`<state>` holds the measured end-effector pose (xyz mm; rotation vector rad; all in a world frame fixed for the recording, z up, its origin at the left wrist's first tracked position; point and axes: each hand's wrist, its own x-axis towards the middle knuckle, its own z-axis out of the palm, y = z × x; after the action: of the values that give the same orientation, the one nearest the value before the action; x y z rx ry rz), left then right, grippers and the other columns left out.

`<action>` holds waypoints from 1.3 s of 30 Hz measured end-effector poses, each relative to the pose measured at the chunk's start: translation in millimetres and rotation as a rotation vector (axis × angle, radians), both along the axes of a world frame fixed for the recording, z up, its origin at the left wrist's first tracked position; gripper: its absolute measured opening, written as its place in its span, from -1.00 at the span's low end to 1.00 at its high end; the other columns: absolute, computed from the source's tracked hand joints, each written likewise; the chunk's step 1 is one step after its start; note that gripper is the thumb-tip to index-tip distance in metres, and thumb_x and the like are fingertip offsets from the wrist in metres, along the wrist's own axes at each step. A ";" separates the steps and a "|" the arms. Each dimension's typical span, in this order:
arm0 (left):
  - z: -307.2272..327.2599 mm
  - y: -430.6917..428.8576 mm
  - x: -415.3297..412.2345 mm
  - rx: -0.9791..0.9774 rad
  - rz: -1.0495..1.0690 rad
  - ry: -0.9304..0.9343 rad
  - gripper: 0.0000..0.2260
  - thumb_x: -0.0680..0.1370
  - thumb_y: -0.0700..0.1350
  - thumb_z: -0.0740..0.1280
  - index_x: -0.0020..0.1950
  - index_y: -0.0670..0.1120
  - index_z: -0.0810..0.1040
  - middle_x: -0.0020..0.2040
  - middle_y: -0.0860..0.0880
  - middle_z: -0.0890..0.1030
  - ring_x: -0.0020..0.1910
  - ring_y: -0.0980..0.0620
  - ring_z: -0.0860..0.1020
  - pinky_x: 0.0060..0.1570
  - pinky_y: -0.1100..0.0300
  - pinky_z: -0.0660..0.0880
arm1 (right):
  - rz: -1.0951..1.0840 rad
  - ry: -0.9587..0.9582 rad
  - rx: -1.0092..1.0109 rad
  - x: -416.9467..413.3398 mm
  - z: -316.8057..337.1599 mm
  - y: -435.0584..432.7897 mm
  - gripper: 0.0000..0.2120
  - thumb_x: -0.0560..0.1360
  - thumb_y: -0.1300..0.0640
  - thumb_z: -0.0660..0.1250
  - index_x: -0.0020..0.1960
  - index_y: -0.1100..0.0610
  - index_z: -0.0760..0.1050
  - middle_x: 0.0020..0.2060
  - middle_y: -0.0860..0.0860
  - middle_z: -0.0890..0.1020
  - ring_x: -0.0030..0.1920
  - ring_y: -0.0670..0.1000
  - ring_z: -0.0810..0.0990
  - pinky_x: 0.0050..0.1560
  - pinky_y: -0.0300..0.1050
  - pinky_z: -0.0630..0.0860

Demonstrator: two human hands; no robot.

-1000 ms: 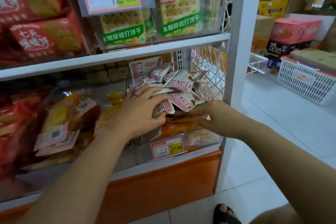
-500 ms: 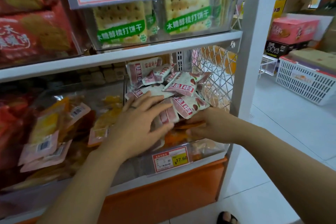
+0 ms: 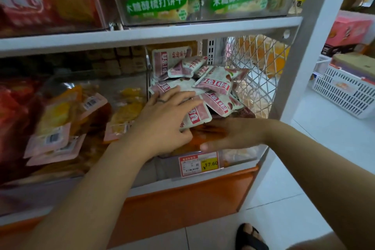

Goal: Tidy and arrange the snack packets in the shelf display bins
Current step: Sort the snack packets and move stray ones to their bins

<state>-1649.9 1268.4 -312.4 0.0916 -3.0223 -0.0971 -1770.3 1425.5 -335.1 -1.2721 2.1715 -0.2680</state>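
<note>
Drawn lower and outward since a moment ago, right hand (image 3: 233,134) flat with straight fingers under the pile. Left hand (image 3: 162,119) spread wide, pressing on pink-and-white snack packets (image 3: 215,85), heaped loosely in the right clear bin (image 3: 243,154). Right fingertips partly hidden behind the left; orange packs (image 3: 200,136) beneath blurred.

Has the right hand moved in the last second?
Yes, slightly: the right hand has slid left relative to the shelf, and its thumb is now just above the 17.60 price tag.
</note>
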 end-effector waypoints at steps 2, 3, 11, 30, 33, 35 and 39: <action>-1.8 -0.3 1.0 0.001 0.001 0.025 -0.38 0.50 0.03 0.24 0.49 0.26 0.05 0.52 0.22 0.04 0.51 0.12 -0.09 0.49 -0.05 -0.08 | -0.011 0.035 0.007 -0.4 -1.8 -2.1 -0.04 0.17 -0.58 0.18 0.47 -0.24 0.04 0.44 -0.19 0.26 0.42 -0.07 0.26 0.45 -0.01 0.18; -2.4 -0.9 1.8 0.001 -0.001 0.037 -0.39 0.50 0.02 0.24 0.49 0.26 0.06 0.52 0.22 0.05 0.51 0.12 -0.09 0.49 -0.05 -0.07 | -0.026 0.029 -0.005 0.3 -1.2 -2.9 -0.01 0.14 -0.59 0.19 0.47 -0.22 0.07 0.42 -0.18 0.30 0.41 -0.07 0.28 0.45 -0.01 0.19; -5.6 -6.2 5.8 -0.004 -0.006 0.096 -0.45 0.54 0.02 0.22 0.49 0.25 0.09 0.51 0.21 0.11 0.51 0.12 -0.03 0.49 0.00 -0.04 | -0.065 -0.096 -0.028 1.9 1.4 0.2 -0.04 0.21 -0.44 0.36 0.49 -0.17 0.08 0.42 -0.22 0.26 0.41 -0.13 0.25 0.44 -0.10 0.19; -11.2 -8.9 9.8 0.048 -0.053 0.191 -0.51 0.55 0.05 0.26 0.45 0.23 0.23 0.48 0.19 0.22 0.49 0.12 0.06 0.45 0.05 -0.04 | -0.100 0.213 -0.280 29.9 35.7 32.5 -0.75 0.48 0.03 0.36 0.16 -0.05 0.54 0.00 -0.13 0.59 0.00 -0.10 0.54 0.10 -0.11 0.49; -11.0 -14.0 16.8 0.157 -0.115 0.262 -0.62 0.53 -0.01 0.33 0.35 0.14 0.43 0.36 0.14 0.42 0.40 0.12 0.27 0.44 0.05 0.17 | -0.139 0.250 -0.368 42.1 53.7 38.1 -0.77 0.44 0.01 0.40 0.09 -0.09 0.57 -0.08 -0.17 0.64 -0.08 -0.17 0.58 0.01 -0.18 0.55; -6.9 -16.1 27.1 0.330 -0.122 0.387 -0.74 0.56 -0.13 0.30 0.23 0.08 0.55 0.18 0.14 0.56 0.21 0.21 0.45 0.25 0.21 0.40 | -0.163 0.248 -0.460 52.6 68.5 41.2 -0.77 0.40 -0.03 0.41 0.06 -0.09 0.59 -0.13 -0.20 0.65 -0.13 -0.21 0.60 -0.07 -0.26 0.55; 8.7 -13.8 57.5 0.741 -0.062 0.576 -0.73 0.57 -0.10 0.07 0.10 0.11 0.53 -0.05 0.39 0.56 0.02 0.39 0.49 -0.08 0.52 0.39 | -0.133 0.263 -0.667 81.6 91.9 27.6 -0.80 0.36 -0.11 0.35 -0.04 -0.10 0.59 -0.22 -0.17 0.67 -0.21 -0.20 0.61 -0.19 -0.26 0.53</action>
<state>-1592.4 1254.5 -303.7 0.0233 -2.2705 -1.0391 -1688.7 1453.1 -243.2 -1.5759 2.4980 -0.9953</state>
